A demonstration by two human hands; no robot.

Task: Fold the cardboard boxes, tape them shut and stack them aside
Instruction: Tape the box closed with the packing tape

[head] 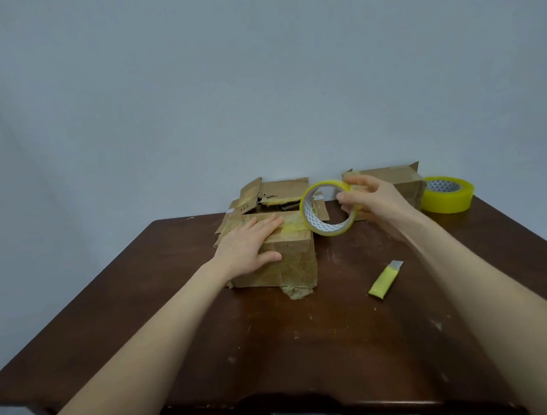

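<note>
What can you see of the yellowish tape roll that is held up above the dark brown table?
The roll of yellowish clear tape has only a thin tape layer on a white printed core. It is upright in the air, hole toward the camera, beside the closed, creased brown cardboard box. The right hand grips its right rim.

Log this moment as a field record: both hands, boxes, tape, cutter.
left hand: flat on the front box, thumb down its near side
right hand: grips the small tape roll, held on edge by that box's right top corner
rear cardboard: behind the front box, flaps open
second box: far right, behind the right hand
spare tape roll: flat on the table, far right
yellow cutter: on the table, untouched
</note>
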